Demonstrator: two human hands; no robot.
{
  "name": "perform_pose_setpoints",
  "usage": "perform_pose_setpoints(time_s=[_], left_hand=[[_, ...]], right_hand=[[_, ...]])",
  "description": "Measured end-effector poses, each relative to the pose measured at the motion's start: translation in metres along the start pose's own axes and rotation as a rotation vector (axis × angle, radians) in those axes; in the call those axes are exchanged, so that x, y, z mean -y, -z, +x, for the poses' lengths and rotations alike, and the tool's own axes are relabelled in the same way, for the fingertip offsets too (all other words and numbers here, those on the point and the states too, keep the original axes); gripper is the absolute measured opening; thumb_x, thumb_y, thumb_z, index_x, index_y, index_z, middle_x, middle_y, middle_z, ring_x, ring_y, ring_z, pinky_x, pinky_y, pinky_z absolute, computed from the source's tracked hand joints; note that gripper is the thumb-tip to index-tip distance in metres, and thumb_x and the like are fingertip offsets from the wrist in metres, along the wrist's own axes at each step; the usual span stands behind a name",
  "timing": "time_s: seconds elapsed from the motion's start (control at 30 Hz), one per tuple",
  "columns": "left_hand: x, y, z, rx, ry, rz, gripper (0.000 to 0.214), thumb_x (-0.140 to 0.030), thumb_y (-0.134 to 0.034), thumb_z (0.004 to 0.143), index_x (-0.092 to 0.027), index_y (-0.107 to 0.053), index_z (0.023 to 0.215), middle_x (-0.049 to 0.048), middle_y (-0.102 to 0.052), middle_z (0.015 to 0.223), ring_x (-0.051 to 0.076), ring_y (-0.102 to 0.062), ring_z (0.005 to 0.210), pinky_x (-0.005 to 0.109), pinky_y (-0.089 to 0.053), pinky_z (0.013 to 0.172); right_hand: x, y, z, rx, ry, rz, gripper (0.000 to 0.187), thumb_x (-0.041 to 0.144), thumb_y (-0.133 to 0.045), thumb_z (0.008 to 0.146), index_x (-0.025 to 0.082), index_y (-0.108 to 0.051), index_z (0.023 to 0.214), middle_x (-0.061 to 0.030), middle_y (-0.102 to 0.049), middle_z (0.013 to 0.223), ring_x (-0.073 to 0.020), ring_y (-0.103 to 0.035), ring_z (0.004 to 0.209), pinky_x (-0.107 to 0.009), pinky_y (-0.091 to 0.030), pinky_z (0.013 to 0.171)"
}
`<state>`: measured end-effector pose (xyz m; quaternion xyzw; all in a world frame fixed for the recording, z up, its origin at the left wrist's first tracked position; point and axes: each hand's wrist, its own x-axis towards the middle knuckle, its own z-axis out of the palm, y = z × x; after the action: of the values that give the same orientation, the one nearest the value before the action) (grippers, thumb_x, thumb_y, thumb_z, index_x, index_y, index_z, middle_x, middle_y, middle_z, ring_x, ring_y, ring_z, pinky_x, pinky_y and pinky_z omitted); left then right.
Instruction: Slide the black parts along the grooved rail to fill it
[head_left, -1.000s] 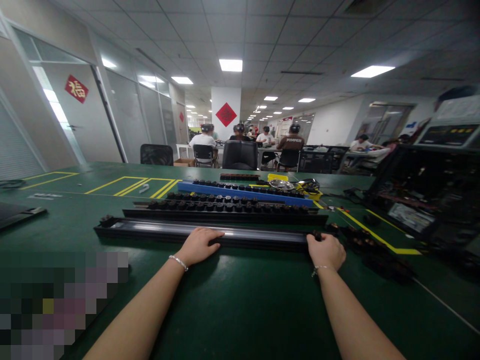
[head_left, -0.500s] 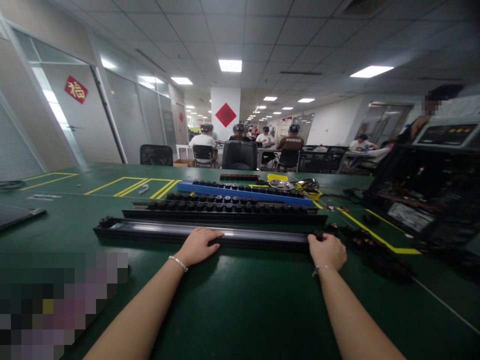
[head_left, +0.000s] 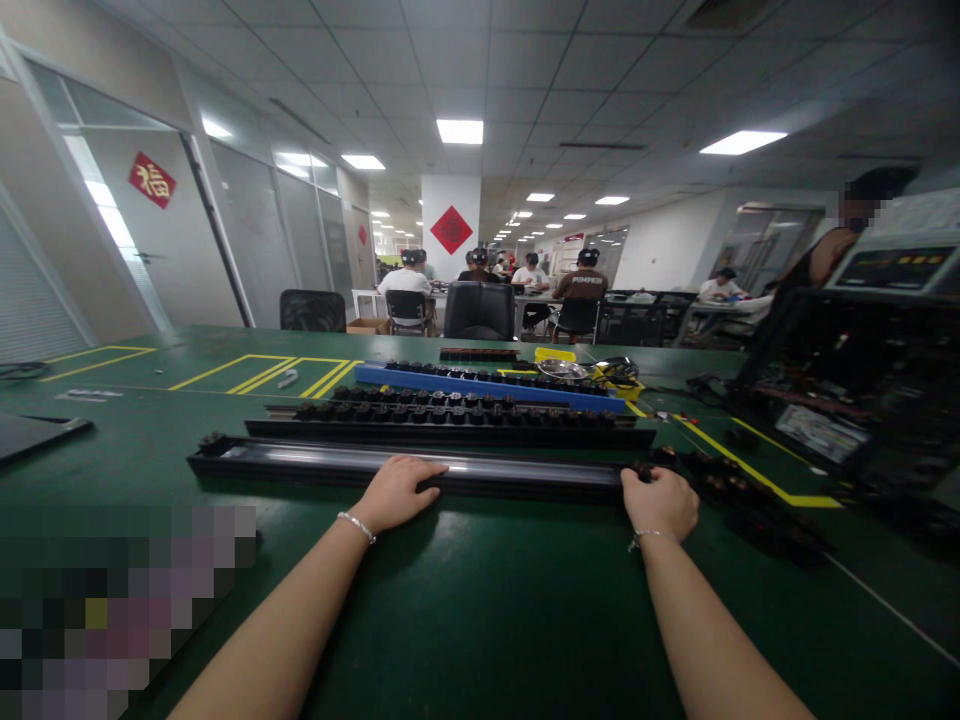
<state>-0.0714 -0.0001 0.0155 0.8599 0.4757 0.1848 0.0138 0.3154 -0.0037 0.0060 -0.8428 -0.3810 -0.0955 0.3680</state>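
A long black channel (head_left: 300,475) with a shiny metallic strip along its inside lies across the table before me. My left hand (head_left: 401,492) rests on the channel near its middle, fingers laid over the near wall and thumb apart. At the right end, my right hand (head_left: 664,500) is closed on a small black part (head_left: 640,468), largely covered by the fingers. Another black knob-like part (head_left: 214,441) sits at the channel's left end. Just behind is a second black channel (head_left: 450,433), with rows of round black parts (head_left: 420,412) beyond its near wall.
A blue channel (head_left: 487,387) holding more black parts lies farther back. Loose dark parts (head_left: 727,480) are scattered right of my right hand. A metal dish (head_left: 562,370) and cables stand behind. A dark open equipment case (head_left: 832,390) fills the right, with a person beside it.
My right hand has shifted slightly to the right at the channel's end. My left hand and the channel stay in place. The person at the right has moved a little.
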Motion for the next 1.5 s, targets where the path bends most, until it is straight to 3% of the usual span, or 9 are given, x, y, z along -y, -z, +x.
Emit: perform_pose_setpoints(time_s=[0.3, 1.0, 1.2, 1.5], left_hand=[[-0.001, 0.0, 0.0, -0.002, 0.003, 0.004, 0.039, -0.035, -0.052, 0.08, -0.028, -0.056, 0.118, 0.0008, -0.064, 0.115, 0.02, -0.056, 0.105, 0.036, -0.036, 0.094], [-0.002, 0.001, 0.001, 0.004, 0.013, 0.0, 0.04, -0.034, -0.052, 0.079, -0.027, -0.057, 0.118, 0.0013, -0.063, 0.115, 0.019, -0.056, 0.106, 0.035, -0.036, 0.095], [-0.001, 0.001, 0.001, 0.004, 0.01, 0.001, 0.04, -0.035, -0.052, 0.08, -0.028, -0.056, 0.119, 0.0011, -0.063, 0.116, 0.019, -0.056, 0.106, 0.035, -0.036, 0.095], [-0.001, 0.001, 0.0, -0.008, 0.007, 0.004, 0.039, -0.034, -0.053, 0.079, -0.028, -0.057, 0.117, 0.0011, -0.064, 0.114, 0.019, -0.056, 0.105, 0.035, -0.036, 0.094]], right_hand=[[-0.007, -0.003, 0.005, -0.087, 0.001, 0.047, 0.034, 0.039, -0.053, 0.064, 0.014, -0.063, 0.085, -0.0129, -0.059, 0.094, -0.0264, -0.049, 0.091, -0.039, -0.038, 0.086], [-0.012, -0.001, 0.009, -0.064, -0.064, 0.089, 0.036, 0.041, -0.054, 0.064, 0.014, -0.063, 0.086, -0.0143, -0.057, 0.107, -0.0296, -0.045, 0.101, -0.041, -0.036, 0.09], [-0.013, 0.0, 0.011, -0.059, -0.068, 0.074, 0.034, 0.038, -0.054, 0.065, 0.013, -0.063, 0.087, -0.0147, -0.057, 0.102, -0.0282, -0.047, 0.099, -0.041, -0.036, 0.092], [-0.018, -0.002, 0.015, -0.038, -0.156, 0.138, 0.041, 0.041, -0.054, 0.063, 0.014, -0.064, 0.093, -0.015, -0.055, 0.106, -0.0298, -0.05, 0.097, -0.042, -0.04, 0.088]])
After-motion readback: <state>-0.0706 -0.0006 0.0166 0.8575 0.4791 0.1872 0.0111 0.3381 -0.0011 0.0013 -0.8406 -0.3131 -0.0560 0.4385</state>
